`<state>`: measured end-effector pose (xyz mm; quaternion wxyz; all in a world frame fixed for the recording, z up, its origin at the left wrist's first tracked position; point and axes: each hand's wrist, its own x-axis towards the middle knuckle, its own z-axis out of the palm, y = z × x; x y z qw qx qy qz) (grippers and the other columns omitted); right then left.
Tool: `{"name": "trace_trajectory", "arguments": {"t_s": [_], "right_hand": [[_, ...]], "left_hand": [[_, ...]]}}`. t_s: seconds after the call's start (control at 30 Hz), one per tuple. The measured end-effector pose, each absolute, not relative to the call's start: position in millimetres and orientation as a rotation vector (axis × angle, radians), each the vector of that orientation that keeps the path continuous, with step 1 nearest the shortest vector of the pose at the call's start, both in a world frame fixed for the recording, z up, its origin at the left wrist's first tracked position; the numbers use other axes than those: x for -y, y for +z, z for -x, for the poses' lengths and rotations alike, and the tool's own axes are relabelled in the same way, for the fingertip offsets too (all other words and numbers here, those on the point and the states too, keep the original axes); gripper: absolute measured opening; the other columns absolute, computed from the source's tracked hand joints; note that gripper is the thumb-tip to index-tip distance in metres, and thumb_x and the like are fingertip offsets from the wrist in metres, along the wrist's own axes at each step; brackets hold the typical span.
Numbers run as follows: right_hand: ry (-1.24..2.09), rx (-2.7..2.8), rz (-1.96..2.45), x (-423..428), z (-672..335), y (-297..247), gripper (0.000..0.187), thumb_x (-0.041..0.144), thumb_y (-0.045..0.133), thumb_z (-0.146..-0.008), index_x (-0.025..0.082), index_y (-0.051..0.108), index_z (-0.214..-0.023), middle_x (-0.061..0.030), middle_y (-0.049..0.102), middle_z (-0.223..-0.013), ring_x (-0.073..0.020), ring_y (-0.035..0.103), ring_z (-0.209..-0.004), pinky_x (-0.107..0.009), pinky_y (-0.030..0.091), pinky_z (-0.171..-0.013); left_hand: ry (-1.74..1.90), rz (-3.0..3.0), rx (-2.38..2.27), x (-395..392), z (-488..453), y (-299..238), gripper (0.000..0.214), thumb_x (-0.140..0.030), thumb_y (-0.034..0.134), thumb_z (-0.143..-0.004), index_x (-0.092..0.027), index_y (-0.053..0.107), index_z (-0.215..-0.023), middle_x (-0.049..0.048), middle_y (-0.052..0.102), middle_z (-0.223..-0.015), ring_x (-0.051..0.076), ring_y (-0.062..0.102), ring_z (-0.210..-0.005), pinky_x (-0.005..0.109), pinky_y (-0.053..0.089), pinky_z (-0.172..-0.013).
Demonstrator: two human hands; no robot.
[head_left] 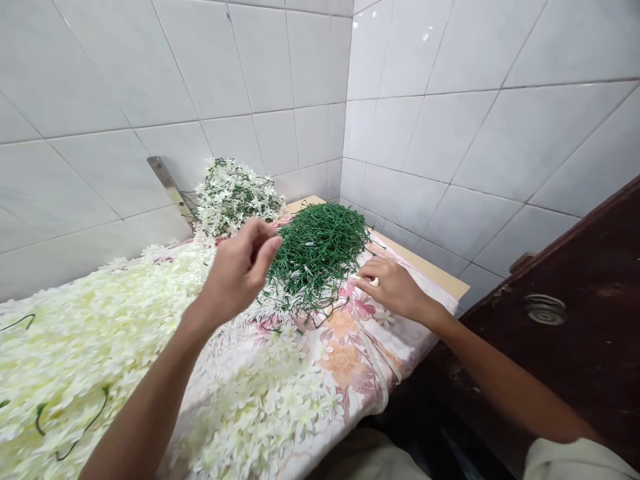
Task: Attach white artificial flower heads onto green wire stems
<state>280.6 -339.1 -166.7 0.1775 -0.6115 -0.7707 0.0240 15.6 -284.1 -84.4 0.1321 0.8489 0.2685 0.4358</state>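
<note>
My left hand is raised in front of the heap of green wire-like stems, thumb and fingers closed in a pinch; whatever lies between them is hidden. To the right of that heap, low over the cloth, my right hand has its fingertips closed on a small white artificial flower, mostly covered by the fingers. White stem ends spread out at the heap's near side. Loose cream-white flower heads are piled on the cloth nearest me.
A broad layer of pale yellow-white flower heads covers the left side. Flowers with green stems form a bunch at the back by a metal bracket. Floral cloth covers the board. Tiled walls meet behind; a dark wooden panel stands right.
</note>
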Motion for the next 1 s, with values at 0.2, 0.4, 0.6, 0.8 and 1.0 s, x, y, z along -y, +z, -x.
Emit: {"name": "trace_trajectory", "arguments": {"t_s": [0.2, 0.4, 0.6, 0.8, 1.0], "right_hand": [[0.228, 2.496, 1.482, 364.7, -247.2, -165.0, 0.024, 0.019, 0.046, -0.089, 0.017, 0.053, -0.066, -0.0024, 0.062, -0.070, -0.0152, 0.053, -0.069, -0.032, 0.033, -0.078], [0.277, 2.258, 1.437, 369.8, -242.1, -176.5, 0.026, 0.018, 0.045, -0.081, 0.018, 0.041, -0.056, 0.0016, 0.050, -0.055, -0.0110, 0.041, -0.055, -0.029, 0.034, -0.072], [0.160, 2.001, 1.460, 368.0, -238.9, -175.0, 0.022, 0.017, 0.049, -0.068, 0.019, 0.037, -0.049, 0.0037, 0.043, -0.046, -0.0110, 0.038, -0.051, -0.025, 0.034, -0.062], [0.107, 2.015, 1.573, 368.0, -233.5, -171.8, 0.016, 0.015, 0.050, -0.070, 0.018, 0.049, -0.054, 0.0002, 0.054, -0.053, -0.0125, 0.044, -0.052, -0.030, 0.034, -0.070], [0.187, 1.896, 1.417, 374.5, -234.8, -159.2, 0.009, 0.022, 0.054, -0.078, 0.015, 0.059, -0.083, -0.0043, 0.062, -0.073, -0.0174, 0.055, -0.067, -0.028, 0.039, -0.067]], "left_hand": [[0.797, -2.625, -0.752, 296.7, -38.4, -98.6, 0.014, -0.026, 0.048, -0.092, -0.018, 0.056, -0.084, -0.0062, 0.046, -0.051, 0.008, 0.039, -0.043, 0.020, 0.027, -0.045], [0.323, -2.630, -0.724, 301.1, -60.1, -122.4, 0.016, -0.029, 0.057, -0.088, -0.019, 0.068, -0.085, -0.0024, 0.060, -0.058, 0.009, 0.048, -0.050, 0.020, 0.029, -0.053], [0.361, -2.570, -0.710, 305.9, -71.5, -135.8, 0.024, -0.037, 0.055, -0.089, -0.019, 0.071, -0.091, -0.0023, 0.057, -0.053, 0.010, 0.044, -0.047, 0.021, 0.028, -0.052], [0.430, -2.610, -0.805, 313.2, -74.4, -140.4, 0.022, -0.033, 0.054, -0.088, -0.018, 0.069, -0.085, -0.0036, 0.051, -0.050, 0.010, 0.041, -0.046, 0.022, 0.026, -0.052], [0.555, -2.555, -0.789, 308.9, -70.9, -137.7, 0.020, -0.029, 0.049, -0.089, -0.016, 0.059, -0.080, -0.0048, 0.047, -0.053, 0.009, 0.039, -0.046, 0.021, 0.023, -0.048]]}}
